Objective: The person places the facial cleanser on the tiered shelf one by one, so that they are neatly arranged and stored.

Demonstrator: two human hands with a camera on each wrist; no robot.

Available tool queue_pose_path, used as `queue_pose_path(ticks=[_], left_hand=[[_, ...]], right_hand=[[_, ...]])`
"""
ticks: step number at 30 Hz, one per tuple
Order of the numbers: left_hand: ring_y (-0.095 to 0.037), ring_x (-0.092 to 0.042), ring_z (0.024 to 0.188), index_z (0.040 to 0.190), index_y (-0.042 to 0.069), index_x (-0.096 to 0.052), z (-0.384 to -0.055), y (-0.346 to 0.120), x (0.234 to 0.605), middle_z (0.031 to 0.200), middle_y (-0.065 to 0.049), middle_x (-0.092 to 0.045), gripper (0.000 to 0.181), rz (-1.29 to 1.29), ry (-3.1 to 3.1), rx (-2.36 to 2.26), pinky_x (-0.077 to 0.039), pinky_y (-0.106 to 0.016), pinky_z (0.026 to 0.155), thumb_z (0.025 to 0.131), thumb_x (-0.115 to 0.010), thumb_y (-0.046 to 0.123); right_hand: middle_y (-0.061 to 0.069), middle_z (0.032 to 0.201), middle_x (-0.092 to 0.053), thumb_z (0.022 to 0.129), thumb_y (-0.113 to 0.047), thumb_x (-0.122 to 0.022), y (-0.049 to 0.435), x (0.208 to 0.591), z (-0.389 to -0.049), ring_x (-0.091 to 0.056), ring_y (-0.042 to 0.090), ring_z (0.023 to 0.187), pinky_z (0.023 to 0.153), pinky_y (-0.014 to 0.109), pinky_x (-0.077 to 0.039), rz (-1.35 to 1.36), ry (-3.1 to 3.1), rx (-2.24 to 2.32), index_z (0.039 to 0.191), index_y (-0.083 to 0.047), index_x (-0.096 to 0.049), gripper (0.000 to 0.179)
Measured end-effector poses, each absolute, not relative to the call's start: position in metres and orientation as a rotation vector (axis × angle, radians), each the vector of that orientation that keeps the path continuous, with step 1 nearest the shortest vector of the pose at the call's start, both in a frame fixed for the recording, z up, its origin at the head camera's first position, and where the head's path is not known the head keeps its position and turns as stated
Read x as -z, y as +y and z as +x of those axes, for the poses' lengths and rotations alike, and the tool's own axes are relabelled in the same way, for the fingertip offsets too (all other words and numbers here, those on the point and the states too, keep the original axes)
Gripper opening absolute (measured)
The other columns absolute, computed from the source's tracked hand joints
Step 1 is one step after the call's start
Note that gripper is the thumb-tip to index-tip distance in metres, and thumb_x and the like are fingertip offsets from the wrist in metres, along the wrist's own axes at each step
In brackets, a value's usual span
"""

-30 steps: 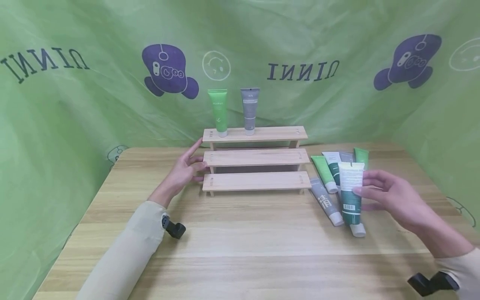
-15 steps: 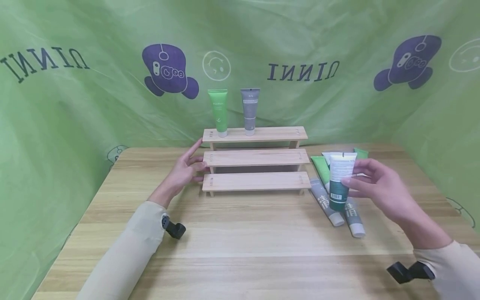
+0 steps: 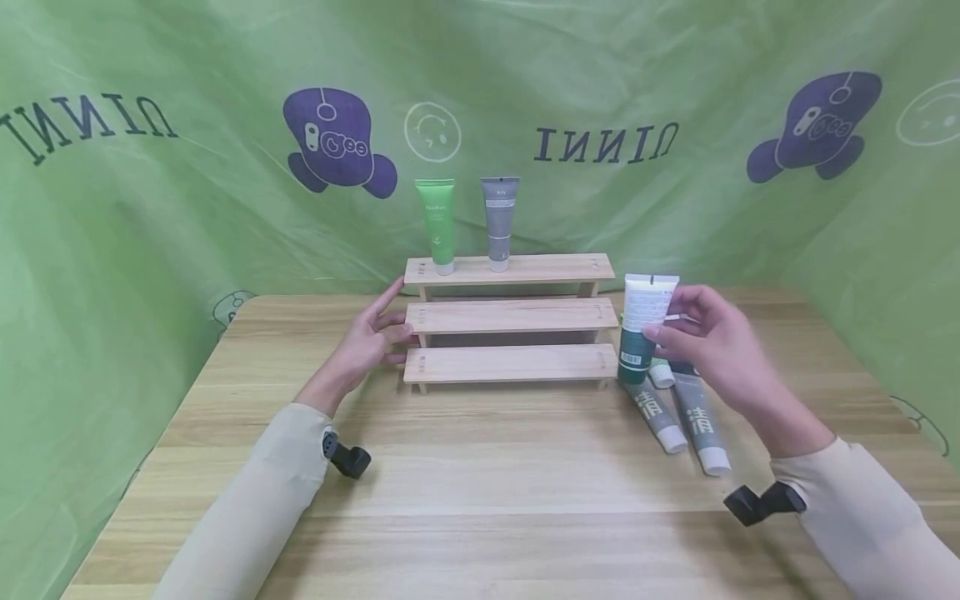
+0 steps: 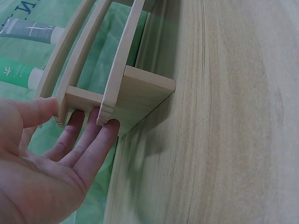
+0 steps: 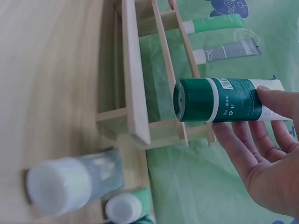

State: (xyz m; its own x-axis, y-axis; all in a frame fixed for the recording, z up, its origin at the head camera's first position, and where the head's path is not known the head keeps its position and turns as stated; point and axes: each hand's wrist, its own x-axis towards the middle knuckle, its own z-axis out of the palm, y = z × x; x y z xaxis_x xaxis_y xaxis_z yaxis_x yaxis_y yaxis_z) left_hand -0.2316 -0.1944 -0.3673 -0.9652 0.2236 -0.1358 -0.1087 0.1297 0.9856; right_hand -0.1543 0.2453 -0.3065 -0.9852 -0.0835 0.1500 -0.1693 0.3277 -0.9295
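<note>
My right hand (image 3: 712, 346) pinches a white and dark-green squeeze tube (image 3: 643, 321) between thumb and fingers, cap down and slightly tilted. It hangs just right of a three-step wooden display rack (image 3: 510, 363); in the right wrist view its green cap end points toward the rack. At the rack's left end, my left hand (image 3: 366, 346) touches the shelf ends with outstretched fingers, seen close in the left wrist view with the thumb (image 4: 39, 112) at a shelf end. On the top step stand a green tube (image 3: 439, 223) and a grey tube (image 3: 499, 221), both caps down.
Below and behind my right hand lie several tubes, among them a grey tube (image 3: 654, 417) and another grey tube (image 3: 701, 425), white caps toward me. My hand partly hides the pile. A green printed curtain (image 3: 480, 75) hangs behind the wooden table (image 3: 480, 500).
My right hand has lifted the white and dark-green tube off the pile and carried it left and away from me, toward the rack's right end. My left hand has stayed put.
</note>
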Motion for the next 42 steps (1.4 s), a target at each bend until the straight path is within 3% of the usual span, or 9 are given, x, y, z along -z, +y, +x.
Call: queue_pose_path(ticks=[17,29,42], left_hand=[[-0.045,-0.053,0.125,0.156,0.050,-0.022,-0.232,-0.196,0.368,0.145,-0.025,-0.041,0.082,0.124,2.154,-1.922,-0.056,-0.054,0.093,0.100,-0.053,-0.002],[-0.046,-0.053,0.125,0.157,0.049,-0.021,-0.233,-0.196,0.369,0.144,-0.026,-0.040,0.083,0.122,2.157,-1.926,-0.056,-0.054,0.093,0.100,-0.052,-0.002],[-0.044,-0.052,0.125,0.157,0.049,-0.021,-0.234,-0.196,0.370,0.147,-0.026,-0.038,0.083,0.122,2.166,-1.923,-0.056,-0.054,0.093,0.099,-0.053,-0.002]], right_hand=[[0.012,0.120,-0.057,0.092,0.002,-0.069,0.205,0.277,-0.214,-0.067,0.017,0.105,0.082,0.033,-0.061,0.186,-2.272,-1.981,0.123,-0.009,-0.048,0.039],[0.010,0.118,-0.057,0.091,0.004,-0.070,0.187,0.259,-0.251,-0.063,0.024,0.108,0.081,0.030,-0.061,0.198,-2.196,-2.018,0.123,-0.009,-0.048,0.041],[0.009,0.125,-0.056,0.093,0.003,-0.068,0.172,0.255,-0.279,-0.058,0.028,0.117,0.090,0.034,-0.059,0.144,-2.325,-1.915,0.131,-0.008,-0.045,0.046]])
